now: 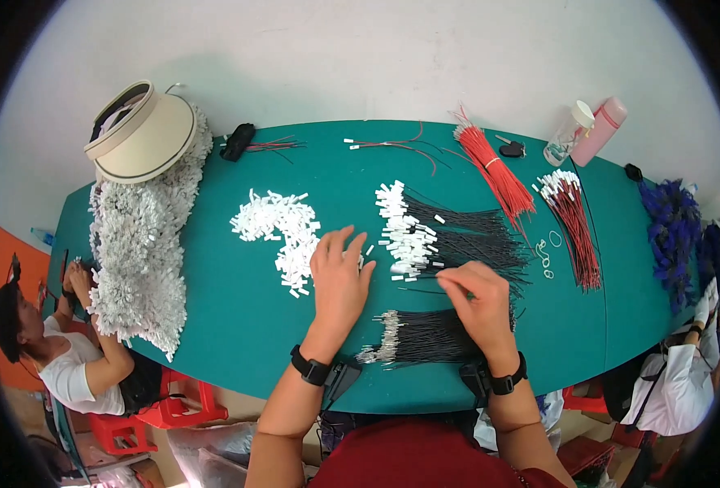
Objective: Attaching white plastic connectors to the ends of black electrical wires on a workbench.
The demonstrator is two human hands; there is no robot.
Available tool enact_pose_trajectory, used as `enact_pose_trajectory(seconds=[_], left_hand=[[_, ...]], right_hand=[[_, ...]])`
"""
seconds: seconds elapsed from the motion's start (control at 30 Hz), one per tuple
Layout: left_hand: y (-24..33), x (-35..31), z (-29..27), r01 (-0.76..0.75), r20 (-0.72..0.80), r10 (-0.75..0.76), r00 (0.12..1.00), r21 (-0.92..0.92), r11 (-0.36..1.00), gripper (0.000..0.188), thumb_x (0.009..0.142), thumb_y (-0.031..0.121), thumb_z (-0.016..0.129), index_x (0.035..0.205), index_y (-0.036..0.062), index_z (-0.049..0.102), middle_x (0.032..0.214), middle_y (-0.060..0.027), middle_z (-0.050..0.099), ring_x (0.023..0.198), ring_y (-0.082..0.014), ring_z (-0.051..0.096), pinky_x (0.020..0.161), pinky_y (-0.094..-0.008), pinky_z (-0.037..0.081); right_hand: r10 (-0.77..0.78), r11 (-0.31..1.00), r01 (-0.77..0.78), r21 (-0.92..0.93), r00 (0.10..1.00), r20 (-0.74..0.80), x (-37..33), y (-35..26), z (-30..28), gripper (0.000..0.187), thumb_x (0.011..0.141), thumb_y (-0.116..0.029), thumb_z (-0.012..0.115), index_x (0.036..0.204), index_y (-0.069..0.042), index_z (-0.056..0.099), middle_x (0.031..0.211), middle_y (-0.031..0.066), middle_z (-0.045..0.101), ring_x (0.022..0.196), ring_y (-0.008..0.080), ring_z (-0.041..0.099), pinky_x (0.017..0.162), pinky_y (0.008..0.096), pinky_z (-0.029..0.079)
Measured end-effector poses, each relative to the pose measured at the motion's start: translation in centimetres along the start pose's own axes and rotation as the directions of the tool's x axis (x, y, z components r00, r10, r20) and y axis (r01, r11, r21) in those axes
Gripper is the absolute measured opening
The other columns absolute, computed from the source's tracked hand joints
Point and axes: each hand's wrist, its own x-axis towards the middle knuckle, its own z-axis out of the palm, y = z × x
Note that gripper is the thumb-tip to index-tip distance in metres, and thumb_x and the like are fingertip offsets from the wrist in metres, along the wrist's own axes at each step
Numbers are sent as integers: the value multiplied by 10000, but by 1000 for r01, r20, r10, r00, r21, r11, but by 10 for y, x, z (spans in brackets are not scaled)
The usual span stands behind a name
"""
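Observation:
My left hand [341, 281] reaches over the right edge of a loose pile of small white plastic connector housings [274, 218], its fingers apart. A few housings lie by its thumb and fingertips. My right hand [483, 305] is closed in a pinch; what is between its fingertips is too small to make out. Under and beside it lie black wires [474, 220] with white housings [408, 236] on their left ends. Closer to me is a bundle of black wires [433, 337] with bare metal terminals [389, 333] at the left.
Red wires [490, 154], red-and-black wires with white housings [575, 228], rubber bands [545, 259], a cup [569, 137] and a pink bottle [601, 132] are on the right. At left, a visor hat [144, 134] tops a heap of white pieces [136, 252]. A co-worker [75, 350] sits beyond.

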Motion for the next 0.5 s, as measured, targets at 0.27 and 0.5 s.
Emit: enact_pose_trajectory(seconds=[0.27,0.5], left_hand=[[-8,-7,12,-188,175,144,974,269,945,330,922,155,659,1244,85,654,1484,-41,503,1461,-231,357,1175,-585,217],[1,-6,11,-194,151,177,973,106,975,259,836,109,732,1094,101,735,1398,-42,585,1389,-240,447,1152,-521,287]], right_hand=[[-73,990,90,-105,986,151,-3,8,8,183,789,-65,770,957,-10,724,931,119,686,897,307,632,780,401,524],[-110,994,110,26,879,465,-13,3,18,153,786,-95,770,908,-16,724,868,104,670,862,299,635,761,395,532]])
